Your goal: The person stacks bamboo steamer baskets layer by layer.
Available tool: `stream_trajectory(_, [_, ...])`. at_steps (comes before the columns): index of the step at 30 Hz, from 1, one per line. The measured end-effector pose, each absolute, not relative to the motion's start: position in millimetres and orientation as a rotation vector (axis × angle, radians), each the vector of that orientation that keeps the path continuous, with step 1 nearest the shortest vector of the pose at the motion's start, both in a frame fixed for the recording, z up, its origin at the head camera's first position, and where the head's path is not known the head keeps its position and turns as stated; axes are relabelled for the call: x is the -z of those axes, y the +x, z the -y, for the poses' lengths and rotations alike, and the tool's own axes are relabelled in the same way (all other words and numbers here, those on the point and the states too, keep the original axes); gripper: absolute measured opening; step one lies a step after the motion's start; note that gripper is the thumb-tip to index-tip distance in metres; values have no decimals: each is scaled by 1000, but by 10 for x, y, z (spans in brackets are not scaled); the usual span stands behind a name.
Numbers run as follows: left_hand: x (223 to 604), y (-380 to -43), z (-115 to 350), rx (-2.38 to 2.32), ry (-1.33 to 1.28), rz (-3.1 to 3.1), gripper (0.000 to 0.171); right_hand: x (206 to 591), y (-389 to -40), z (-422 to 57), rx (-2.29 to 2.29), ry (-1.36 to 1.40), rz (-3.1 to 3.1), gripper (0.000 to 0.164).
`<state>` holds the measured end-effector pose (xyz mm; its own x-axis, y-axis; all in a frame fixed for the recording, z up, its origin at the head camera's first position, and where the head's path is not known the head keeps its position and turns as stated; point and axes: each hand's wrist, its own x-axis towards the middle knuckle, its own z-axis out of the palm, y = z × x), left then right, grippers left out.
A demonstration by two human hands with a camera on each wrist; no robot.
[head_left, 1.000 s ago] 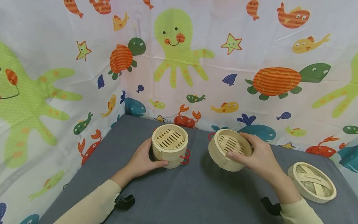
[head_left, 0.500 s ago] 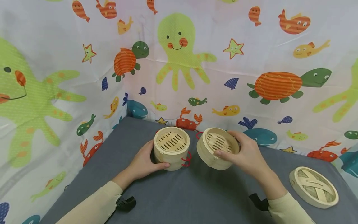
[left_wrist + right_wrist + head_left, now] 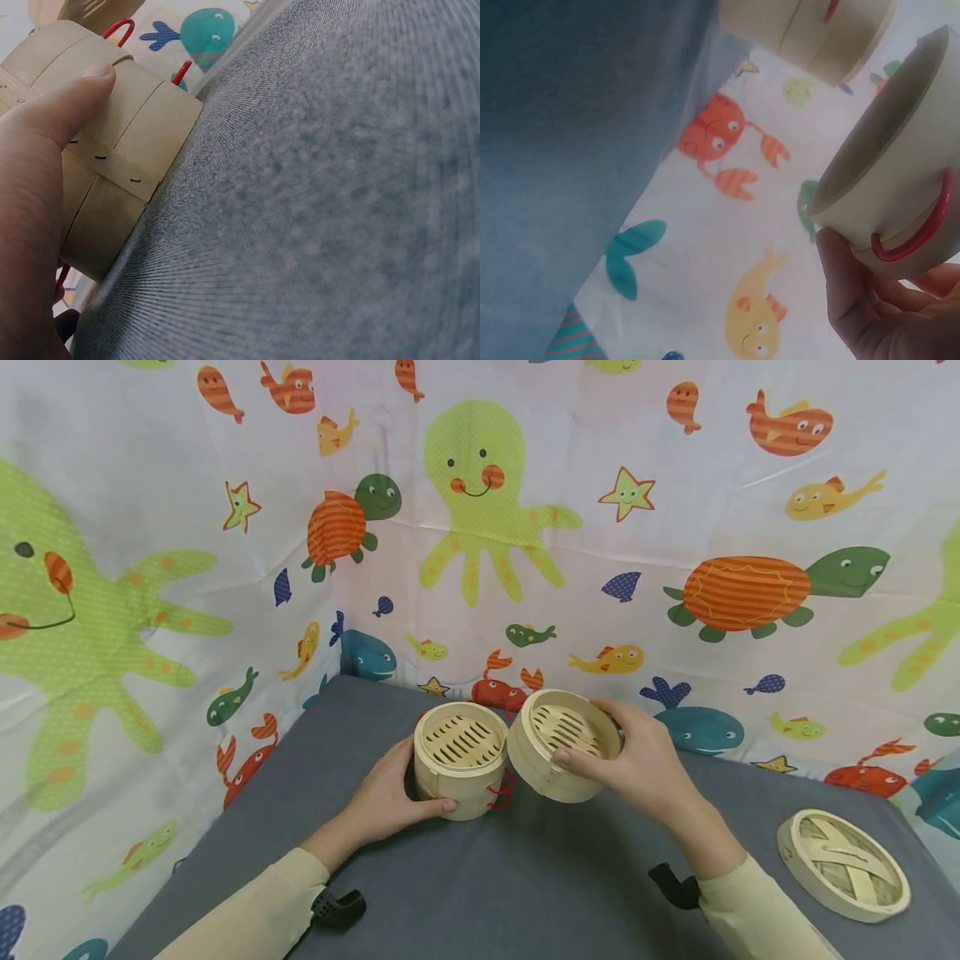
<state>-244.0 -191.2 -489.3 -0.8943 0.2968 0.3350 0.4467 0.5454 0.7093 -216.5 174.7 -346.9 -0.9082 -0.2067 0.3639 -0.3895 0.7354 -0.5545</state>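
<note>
The left wrist view is giving up a detail the head view is hiding: a fastening strip [image 3: 118, 169] with small dark stitches is running across the tiers of the stack of steamer baskets [image 3: 457, 789]. The right wrist view is showing a red loop [image 3: 930, 229] close up on the raised basket [image 3: 551, 781], a shaded hollow at its underside, and patterned fabric between it and the stack. A dark grey cloth [image 3: 480, 885] is covering the tabletop, and a white curtain [image 3: 570, 410] printed with octopuses, turtles, crabs and fish is hanging along the far side and the left. The stack is standing upright on the cloth, slightly left of the middle; the left hand [image 3: 386, 793] is curving round its left side, thumb lying along the near wall, the other fingers mostly hidden. Just to the right, the raised basket is hanging above the cloth, tilting toward the right, and the right hand [image 3: 641, 760] is gripping its right side, thumb on the near rim and fingers on the far side. Slatted panels are showing inside both rims. Farther right, a round lid [image 3: 843, 866] with crossed bands is lying on the cloth, well apart.
</note>
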Motion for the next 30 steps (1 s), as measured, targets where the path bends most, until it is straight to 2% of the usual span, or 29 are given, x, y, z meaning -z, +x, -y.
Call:
stream_trajectory(16, [4890, -2446, 1919, 1257, -589, 2644, 125, 3415, -2332, -1396, -920, 498, 2654, 86])
stream_trajectory(23, [4871, -2448, 1919, 1234, -583, 2665, 125, 3364, -2388, -1226, -914, 550, 2629, 82])
stream_trajectory(30, [4876, -2438, 1922, 1224, -587, 2664, 124, 3340, -2450, -1080, -898, 577, 2640, 89])
